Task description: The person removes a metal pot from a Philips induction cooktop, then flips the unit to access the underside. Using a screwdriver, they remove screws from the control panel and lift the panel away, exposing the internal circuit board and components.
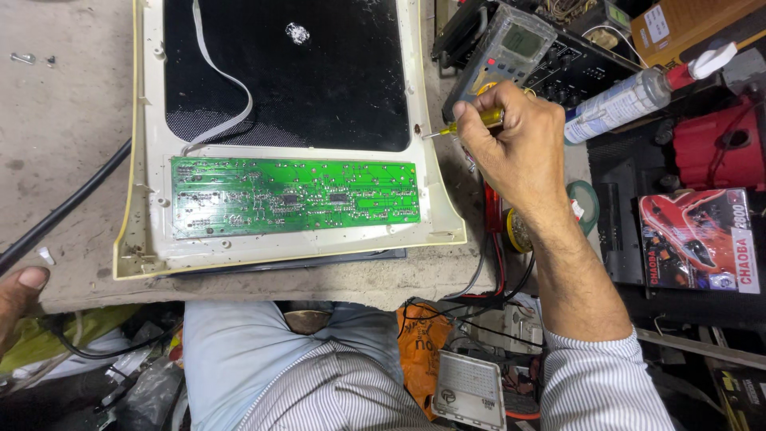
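— While the right hand clenched the yellow screwdriver at the cream panel's right edge, where was the left hand?
— Resting loose at the surface edge, holding nothing; an unsteadied tip could probably have slipped and gouged the green circuit board.

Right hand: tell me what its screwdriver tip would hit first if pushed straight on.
The right hand points the yellow screwdriver leftward; its tip sits at a screw hole in the cream panel frame, so probably that, then the black panel.

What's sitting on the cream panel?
On the cream panel: a green circuit board, a black sheet and a white ribbon cable. Whatever lies under the board is covered.
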